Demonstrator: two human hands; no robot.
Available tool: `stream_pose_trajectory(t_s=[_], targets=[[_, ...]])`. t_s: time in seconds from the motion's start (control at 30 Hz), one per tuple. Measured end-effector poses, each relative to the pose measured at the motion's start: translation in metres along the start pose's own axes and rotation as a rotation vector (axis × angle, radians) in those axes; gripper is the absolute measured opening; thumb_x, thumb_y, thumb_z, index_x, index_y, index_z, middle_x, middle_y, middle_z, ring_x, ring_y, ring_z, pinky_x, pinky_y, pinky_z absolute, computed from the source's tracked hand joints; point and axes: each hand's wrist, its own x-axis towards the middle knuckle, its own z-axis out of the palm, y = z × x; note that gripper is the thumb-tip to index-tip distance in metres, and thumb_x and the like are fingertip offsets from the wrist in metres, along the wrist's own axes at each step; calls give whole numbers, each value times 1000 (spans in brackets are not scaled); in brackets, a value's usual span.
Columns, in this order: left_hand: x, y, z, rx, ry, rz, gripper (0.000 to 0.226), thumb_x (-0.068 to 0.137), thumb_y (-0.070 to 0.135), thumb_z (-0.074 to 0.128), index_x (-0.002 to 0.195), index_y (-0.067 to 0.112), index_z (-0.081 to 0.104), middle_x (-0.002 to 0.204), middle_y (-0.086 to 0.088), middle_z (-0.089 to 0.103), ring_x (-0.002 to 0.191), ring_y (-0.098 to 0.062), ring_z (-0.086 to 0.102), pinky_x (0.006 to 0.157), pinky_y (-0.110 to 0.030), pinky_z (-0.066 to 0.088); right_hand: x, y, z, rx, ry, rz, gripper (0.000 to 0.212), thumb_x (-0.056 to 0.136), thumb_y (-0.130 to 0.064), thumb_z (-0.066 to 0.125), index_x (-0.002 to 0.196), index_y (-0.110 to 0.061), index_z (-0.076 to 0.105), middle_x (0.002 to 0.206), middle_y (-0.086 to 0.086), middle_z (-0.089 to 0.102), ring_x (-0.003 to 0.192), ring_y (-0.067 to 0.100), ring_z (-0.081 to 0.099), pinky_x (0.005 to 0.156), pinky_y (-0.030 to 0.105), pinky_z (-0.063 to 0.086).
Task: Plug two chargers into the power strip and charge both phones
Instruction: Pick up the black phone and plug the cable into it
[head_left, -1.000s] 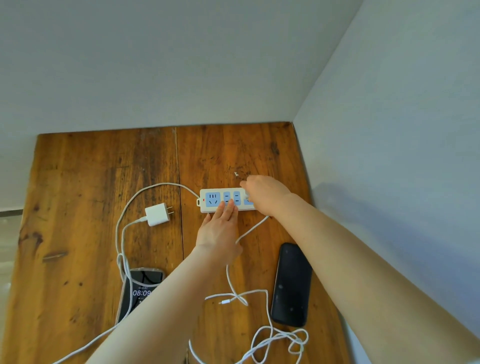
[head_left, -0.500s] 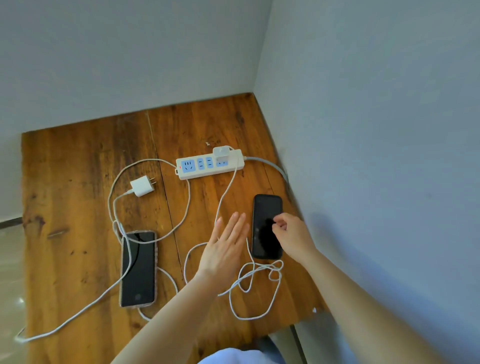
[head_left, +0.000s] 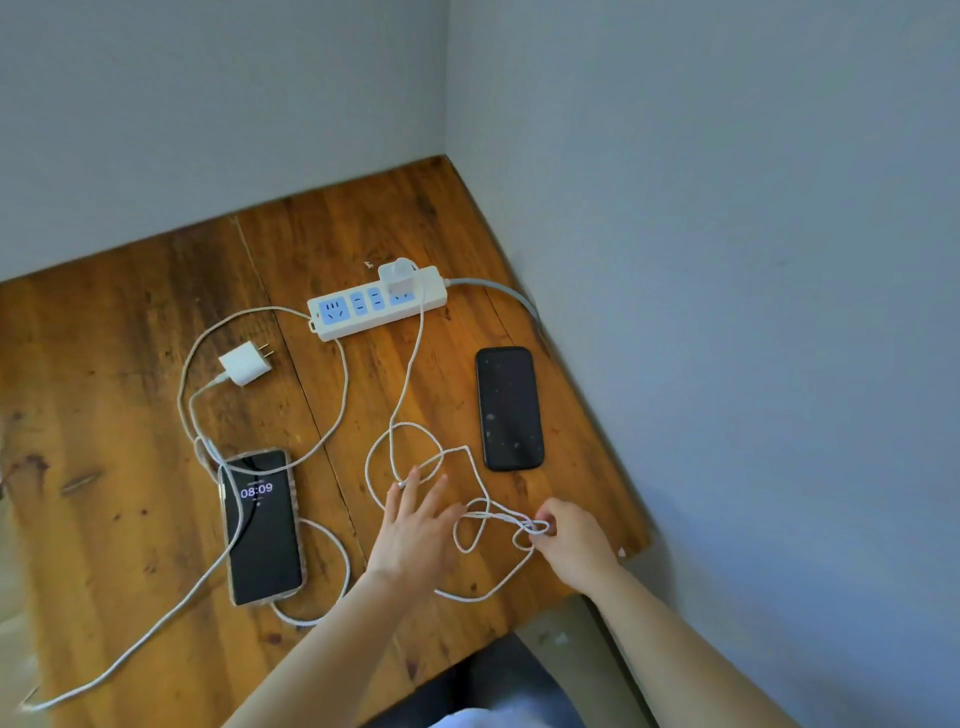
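Your left hand (head_left: 415, 525) lies low over the wooden table (head_left: 130, 312), fingers straight and slightly spread, the fingertips on a loop of the white cable (head_left: 410, 364). That cable trails down from the plugged charger (head_left: 396, 278), which sits in the right end of the power strip (head_left: 376, 304). Your right hand (head_left: 574, 540), near the table's front right edge, pinches a knot of the same cable between thumb and curled fingers. More of its loops are heaped between your two hands. The dark phone (head_left: 510, 409) lies face up just beyond that tangle, apart from it, beside the right wall. The loose charger (head_left: 244, 364) lies on its side left of the strip, prongs pointing toward it and clear of the sockets. Its second cable (head_left: 345, 374) circles wide, crosses the lit phone (head_left: 262, 527) showing 08:09 and runs off toward the table's left front. Whether that phone is connected cannot be told. A grey cord (head_left: 493, 286) leaves the strip toward the corner of the pale walls (head_left: 208, 104).
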Motion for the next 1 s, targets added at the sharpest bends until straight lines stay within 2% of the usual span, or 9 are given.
stream_pose_trajectory(t_s=[0.1,0.17,0.33,0.43,0.57,0.63,0.77,0.9,1.0], targets=[[-12,-2,4,-84,49,-28,38,94,28,52,132,32,48,158,-1,15,143,-29,-15,111,-48,-10,-8,2,4,153,-25,33,7,90,-22,62,95,-23,59,94,-4,63,80,5,58,60,14,42],[-19,-7,8,-112,80,-23,33,93,28,53,127,31,54,158,-2,14,140,-25,-21,111,-45,-9,-15,1,5,211,-16,46,13,88,-15,62,99,-22,61,99,-3,62,85,7,58,62,14,42],[-39,-20,18,-146,142,-25,28,91,29,57,118,35,61,158,-5,8,133,-21,-31,111,-42,-9,-18,-23,13,160,92,-74,31,90,-13,56,120,-21,57,119,-5,59,103,9,54,84,20,45],[-44,-29,21,-148,144,-27,27,91,31,57,116,38,62,158,-2,11,141,-23,-18,113,-41,-4,-6,-54,26,41,199,-244,37,94,-17,53,130,-22,50,128,-2,55,115,15,52,92,28,46],[-42,-45,20,-54,160,-7,26,89,28,61,114,36,64,148,-3,35,141,-30,14,114,-44,13,13,-83,49,-253,242,-330,41,93,-20,55,133,-20,45,131,3,51,119,23,47,97,40,42],[-39,-50,17,3,162,31,27,88,25,62,114,34,64,137,-1,43,133,-29,26,112,-42,21,18,-88,54,-284,239,-241,32,93,-20,57,124,-16,50,121,6,59,109,25,54,91,40,46],[-35,-57,15,23,126,91,30,89,22,59,118,29,61,114,5,58,114,-20,47,112,-39,19,18,-84,50,123,173,-74,11,96,-15,50,104,-12,58,97,7,65,83,18,62,72,30,54],[-31,-60,12,122,58,-2,21,89,18,51,104,27,62,99,4,64,101,-21,54,112,-38,17,12,-61,20,509,226,79,18,97,-18,43,101,-11,59,95,8,62,87,24,60,77,39,52],[-22,-55,1,153,-3,-181,20,90,17,42,88,24,61,85,3,69,91,-20,63,114,-41,9,7,-30,-10,326,353,38,24,96,-25,40,79,-15,54,77,1,58,77,23,57,59,31,41]])
